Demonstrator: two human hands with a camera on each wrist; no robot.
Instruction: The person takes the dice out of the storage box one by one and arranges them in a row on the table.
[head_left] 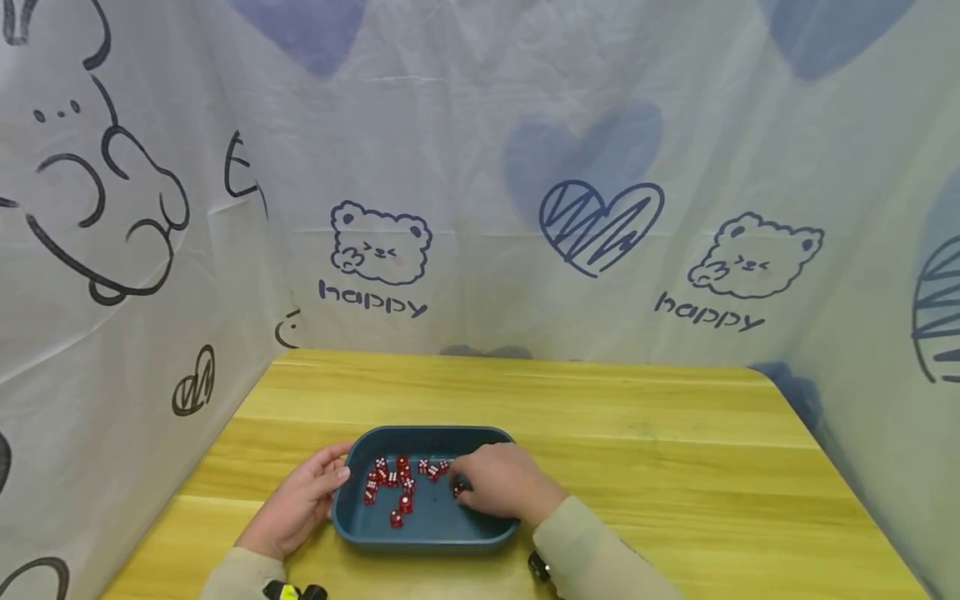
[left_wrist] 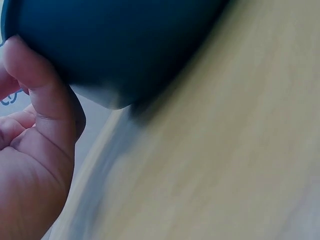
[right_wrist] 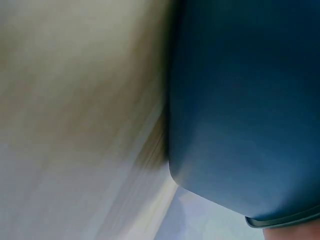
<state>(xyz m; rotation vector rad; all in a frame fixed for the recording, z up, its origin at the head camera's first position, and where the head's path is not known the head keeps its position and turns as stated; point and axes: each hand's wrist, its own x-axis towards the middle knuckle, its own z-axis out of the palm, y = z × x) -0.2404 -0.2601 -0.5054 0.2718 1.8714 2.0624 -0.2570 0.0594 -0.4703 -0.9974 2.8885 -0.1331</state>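
Backdrop (head_left: 480,283): "happy" (head_left: 372,299) twice | left fingers (head_left: 330,454) relaxed against tray (head_left: 438,521) | right fingers (head_left: 463,467) pinch die (head_left: 457,490)

Shows dark blue on the tray (head_left: 442,527) and white-dotted red on the dice (head_left: 406,502). Runs yellow with streaky grain across the table (head_left: 645,450). Turns pale beige at the sleeves (head_left: 592,550). Spreads greyish white over the cloth (head_left: 465,150), with violet-blue hearts (head_left: 311,25), blue-outlined bears (head_left: 382,258) far and a black-outlined figure (head_left: 105,200) left.
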